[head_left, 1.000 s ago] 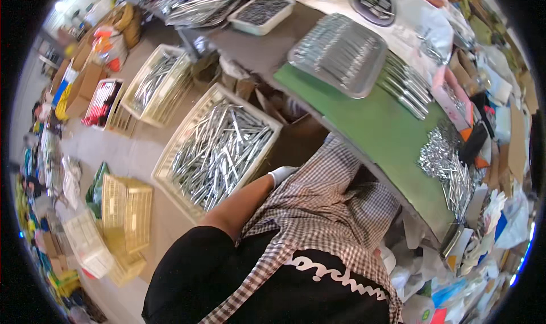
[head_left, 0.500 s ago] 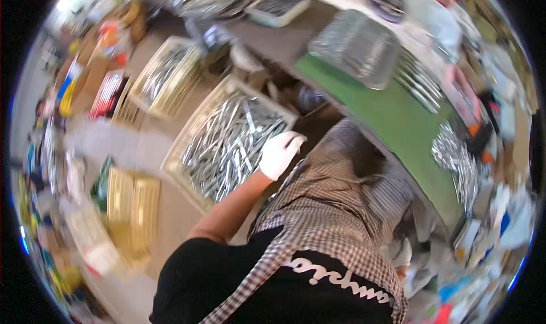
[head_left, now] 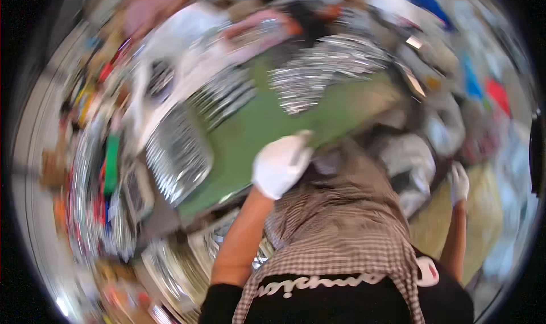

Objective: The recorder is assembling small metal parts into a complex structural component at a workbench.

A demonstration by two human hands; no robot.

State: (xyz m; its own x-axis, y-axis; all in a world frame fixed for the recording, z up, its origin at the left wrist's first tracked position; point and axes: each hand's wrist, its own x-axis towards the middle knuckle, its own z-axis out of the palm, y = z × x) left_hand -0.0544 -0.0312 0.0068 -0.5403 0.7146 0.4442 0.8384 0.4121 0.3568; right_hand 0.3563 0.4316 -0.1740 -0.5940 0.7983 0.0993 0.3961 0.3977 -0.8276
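Both hands wear white gloves, and the whole picture is smeared by motion. My left hand [head_left: 281, 167] is over the near edge of the green-topped table [head_left: 244, 145], its fingers curled together. Whatever they hold, if anything, is too blurred to name. My right hand [head_left: 459, 183] hangs out at the right, fingers stretched, beside a pale yellow surface [head_left: 483, 210]; no object shows in it. Beyond my left hand lie a spread heap of shiny metal pieces [head_left: 298, 85] and a row of similar slim pieces [head_left: 224, 96]. A tray with a clear, shiny covering [head_left: 179, 153] is at the table's left.
Cream crates [head_left: 173, 270] stand below the table at lower left. Pink and white cloth or bags [head_left: 259, 28] crowd the table's far side. Grey-white bundles [head_left: 406, 159] lie right of my lap. A small pale tray [head_left: 138, 190] is at the table's left end.
The view has swung right, toward the table. My left hand has left the crate of metal pieces and is now at the table edge. My right hand has come out to the right.
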